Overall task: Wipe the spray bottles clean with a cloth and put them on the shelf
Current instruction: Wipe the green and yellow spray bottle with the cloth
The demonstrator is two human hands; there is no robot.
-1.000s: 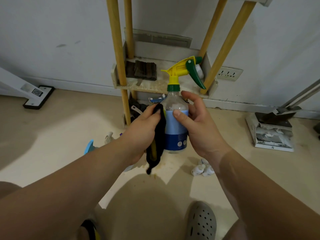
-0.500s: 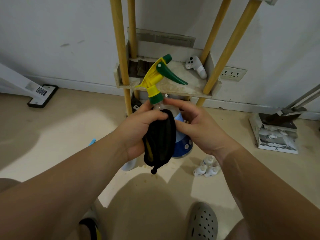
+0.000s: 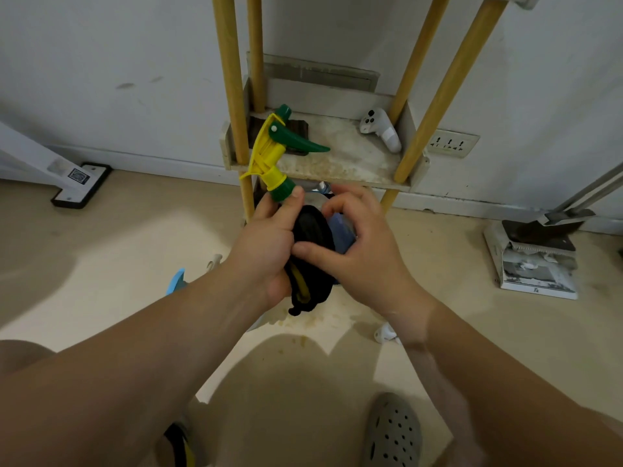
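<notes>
left hand (image 3: 266, 244): bare, with a short, trimmed thumbnail showing
right hand (image 3: 367, 254): bare, with short nails on the thumb and fingers
left forearm (image 3: 151, 348): uncovered from the wrist down to the edge of the view
right forearm (image 3: 488, 365): uncovered as well, blurred towards the lower edge
grey moulded clog (image 3: 392, 433): on the right foot, with a rounded toe and rows of small round holes
black and yellow footwear (image 3: 180, 446): on the left foot, mostly hidden behind the left forearm, so its kind cannot be told
</notes>
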